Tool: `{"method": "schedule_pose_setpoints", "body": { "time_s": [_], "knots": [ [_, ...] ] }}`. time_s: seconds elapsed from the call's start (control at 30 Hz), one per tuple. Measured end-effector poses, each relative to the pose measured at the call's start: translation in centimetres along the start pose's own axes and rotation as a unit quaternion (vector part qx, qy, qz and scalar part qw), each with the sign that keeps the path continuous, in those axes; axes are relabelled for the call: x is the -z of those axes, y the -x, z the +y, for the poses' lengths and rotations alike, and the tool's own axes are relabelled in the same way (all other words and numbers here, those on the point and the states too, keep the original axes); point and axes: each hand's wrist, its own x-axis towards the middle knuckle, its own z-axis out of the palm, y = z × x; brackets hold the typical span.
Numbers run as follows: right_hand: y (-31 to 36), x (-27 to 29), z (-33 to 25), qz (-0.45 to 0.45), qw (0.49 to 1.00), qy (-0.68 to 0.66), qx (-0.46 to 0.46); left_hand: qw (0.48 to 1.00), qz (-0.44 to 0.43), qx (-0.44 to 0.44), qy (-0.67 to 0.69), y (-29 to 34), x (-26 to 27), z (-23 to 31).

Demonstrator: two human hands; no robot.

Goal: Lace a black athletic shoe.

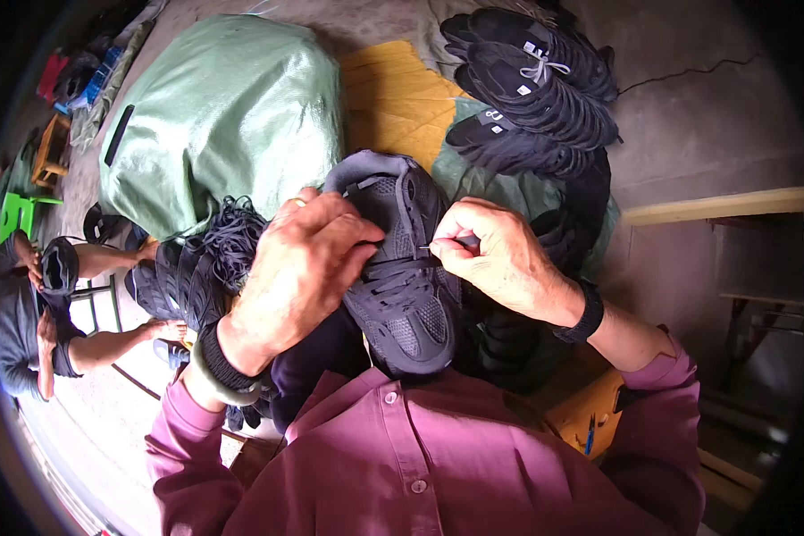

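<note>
A black sneaker (404,313) rests upright before me, its toe pointing toward my body and its padded collar away. Black lace (393,277) crosses its lower eyelets. My left hand (308,259) lies along the left side of the shoe, thumb and fingers closed at the lacing; what they pinch is hidden. On the other side, my right hand (491,255) pinches a dark lace end near the upper eyelets. A bundle of loose black shoelaces (234,237) sits beside my left hand.
A large pale green sack (232,107) stands far left. Stacked black shoes (536,89) lie far right, and more black shoes (183,277) are left of me. A co-worker (40,330) sits at the left holding a dark shoe. Blue snips (590,433) lie on wood at lower right.
</note>
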Motion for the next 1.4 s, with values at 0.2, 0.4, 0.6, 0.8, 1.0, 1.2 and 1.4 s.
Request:
{"method": "schedule_pose_setpoints", "body": {
  "time_s": [0.2,0.4,0.6,0.8,1.0,1.2,1.4],
  "knots": [
    [0.3,-0.2,0.4,0.019,0.999,0.025,0.027,1.000,-0.002,0.012,0.022,-1.7,-2.6,0.5],
    [0.2,0.0,1.0,-0.038,0.997,-0.017,-0.069,0.992,0.012,0.092,0.086,-1.4,-4.1,0.6],
    [-0.4,1.0,1.9,-0.134,0.984,0.069,-0.098,0.997,-0.022,0.051,0.051,-1.7,-3.9,0.6],
    [-1.0,2.1,0.9,-0.123,0.983,0.135,0.001,0.999,-0.033,0.030,0.013,-2.1,-3.6,0.9],
    [-3.2,1.5,-0.3,-0.005,0.961,0.128,0.245,0.997,-0.049,-0.021,-0.059,-2.3,-3.2,0.9],
    [-4.4,1.9,-0.5,-0.072,0.950,0.171,0.251,0.992,-0.024,-0.042,-0.116,-1.8,-1.0,1.1],
    [-4.7,0.9,-1.0,-0.078,0.942,0.184,0.271,0.986,-0.086,0.142,0.016,-0.8,3.2,0.0]
  ]
}}
